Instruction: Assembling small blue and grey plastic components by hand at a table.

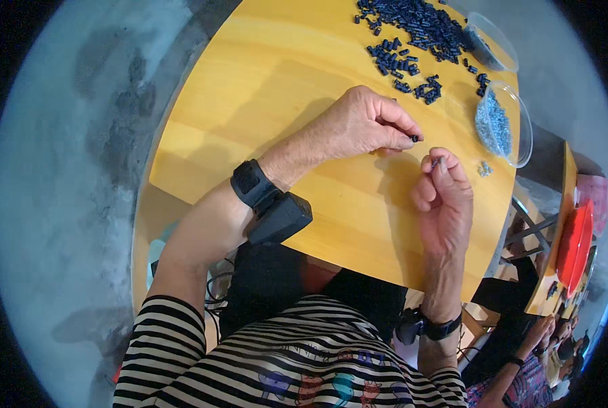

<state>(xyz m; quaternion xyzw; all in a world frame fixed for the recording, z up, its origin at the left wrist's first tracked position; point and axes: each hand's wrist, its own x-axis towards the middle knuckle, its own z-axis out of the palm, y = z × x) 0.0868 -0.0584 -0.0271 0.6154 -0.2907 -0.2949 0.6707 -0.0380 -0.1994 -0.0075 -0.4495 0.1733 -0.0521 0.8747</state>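
Note:
My left hand (372, 122) reaches over the yellow table (270, 88), its thumb and forefinger closed on a small black cylindrical piece (415, 138). Just right of it and a little nearer, my right hand (447, 197) is raised with fingers curled and thumb pressed to the forefinger. A tiny bit of something shows at that pinch, too small to name. The hands are close but apart. Beyond them lies a large pile of black cylindrical pieces (423, 30), with a smaller group (392, 58) in front.
A clear round tub (521, 146) of small light-blue pieces stands at the right table edge, a few loose pieces (485, 168) beside it. Another clear tub (504, 41) stands farther back. At the far right are a second table with a red tray (576, 248) and other people.

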